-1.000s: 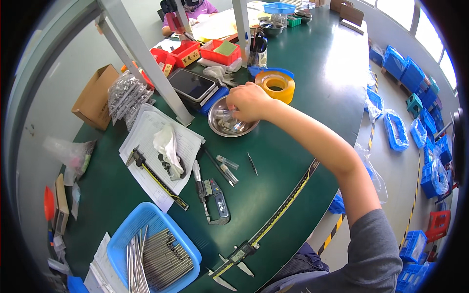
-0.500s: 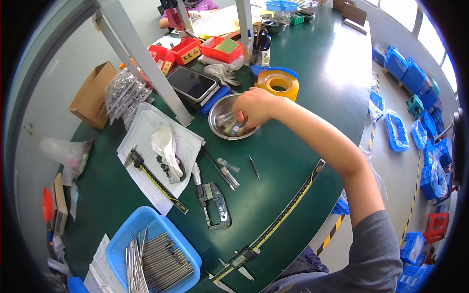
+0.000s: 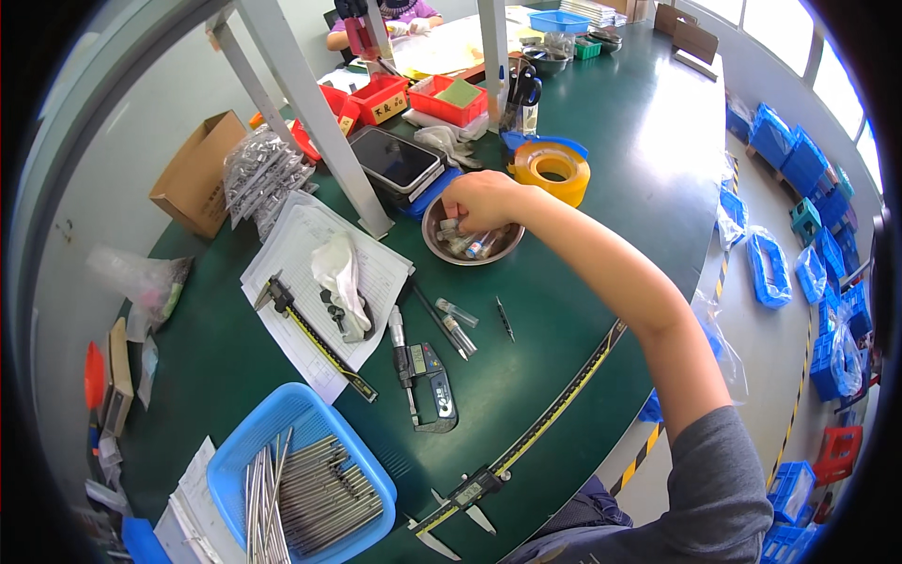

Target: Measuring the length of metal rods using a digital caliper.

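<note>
My right hand (image 3: 484, 200) reaches into a round metal bowl (image 3: 513, 250) at the far middle of the table. Its fingers are bent down and closed among small clear tubes (image 3: 462, 244) lying in the bowl. Whether a tube is between the fingertips is hidden. One tube with a blue and white label (image 3: 478, 247) lies uncovered by the bowl's near right side. My left hand is out of view. Nearer me, two more clear tubes (image 3: 458, 333) lie beside a dark pen-like rod (image 3: 434, 317).
A digital micrometer (image 3: 425, 376), a short caliper (image 3: 319, 340) on papers and a long caliper (image 3: 554, 414) lie around. A blue basket (image 3: 218, 470) holds metal rods. Yellow tape (image 3: 575, 179) and a scale (image 3: 399, 162) flank the bowl. A grey post (image 3: 324, 113) rises behind; another person sits beyond.
My right hand has shifted left across the bowl, uncovering the blue-labelled tube near its right side. The whole view has slid slightly, moving the table's things a little to the right.
</note>
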`<state>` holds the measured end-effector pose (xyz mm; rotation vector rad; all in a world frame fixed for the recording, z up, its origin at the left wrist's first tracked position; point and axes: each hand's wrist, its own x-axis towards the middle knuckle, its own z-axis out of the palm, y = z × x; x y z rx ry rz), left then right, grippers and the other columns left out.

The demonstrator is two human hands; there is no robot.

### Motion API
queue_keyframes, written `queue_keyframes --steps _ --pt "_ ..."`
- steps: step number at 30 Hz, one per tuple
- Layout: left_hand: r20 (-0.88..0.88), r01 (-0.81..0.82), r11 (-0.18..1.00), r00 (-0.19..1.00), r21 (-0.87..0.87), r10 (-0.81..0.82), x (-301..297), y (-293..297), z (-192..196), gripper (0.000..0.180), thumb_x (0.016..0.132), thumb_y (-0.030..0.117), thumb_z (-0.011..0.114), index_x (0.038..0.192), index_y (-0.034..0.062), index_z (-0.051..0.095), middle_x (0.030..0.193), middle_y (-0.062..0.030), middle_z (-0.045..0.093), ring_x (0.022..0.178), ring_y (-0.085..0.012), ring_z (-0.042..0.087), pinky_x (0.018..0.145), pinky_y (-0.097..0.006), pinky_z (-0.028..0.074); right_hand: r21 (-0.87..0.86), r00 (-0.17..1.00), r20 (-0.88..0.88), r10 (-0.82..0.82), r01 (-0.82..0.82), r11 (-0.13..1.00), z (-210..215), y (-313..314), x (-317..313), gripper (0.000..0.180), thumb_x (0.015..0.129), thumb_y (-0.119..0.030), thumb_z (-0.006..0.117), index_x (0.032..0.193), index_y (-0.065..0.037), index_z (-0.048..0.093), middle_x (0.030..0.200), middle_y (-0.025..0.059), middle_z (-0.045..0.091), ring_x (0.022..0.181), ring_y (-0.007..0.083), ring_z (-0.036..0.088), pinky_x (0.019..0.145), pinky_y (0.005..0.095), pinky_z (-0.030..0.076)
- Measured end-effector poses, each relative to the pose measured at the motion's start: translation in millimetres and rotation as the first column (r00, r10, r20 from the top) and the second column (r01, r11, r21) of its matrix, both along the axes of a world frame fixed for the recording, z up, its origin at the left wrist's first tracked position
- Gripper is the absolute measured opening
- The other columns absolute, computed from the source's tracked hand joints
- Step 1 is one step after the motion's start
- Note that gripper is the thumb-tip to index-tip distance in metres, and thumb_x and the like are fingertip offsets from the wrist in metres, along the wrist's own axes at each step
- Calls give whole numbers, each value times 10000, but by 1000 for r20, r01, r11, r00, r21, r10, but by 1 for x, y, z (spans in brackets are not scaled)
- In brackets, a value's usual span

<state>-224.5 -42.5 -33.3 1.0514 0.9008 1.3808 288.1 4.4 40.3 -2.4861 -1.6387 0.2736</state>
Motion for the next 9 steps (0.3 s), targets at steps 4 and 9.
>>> queue_keyframes --steps 4,9 --pt "-42 3 1000 999 24 -2 5 -1 1 364 962 283 426 652 122 323 567 -5 270 438 -111 283 408 -240 199 225 984 -179 11 29 974 -6 -6 5 264 732 -149 675 975 -60 627 863 65 643 816 201 620 733 318 492" --pt "-56 20 999 998 30 -19 6 0 3 376 961 300 429 647 123 320 565 -1 273 436 -113 277 407 -251 197 440 727 -647 228 112 891 0 -12 2 212 851 -79 603 1033 26 579 917 66 650 822 110 592 754 257 487"
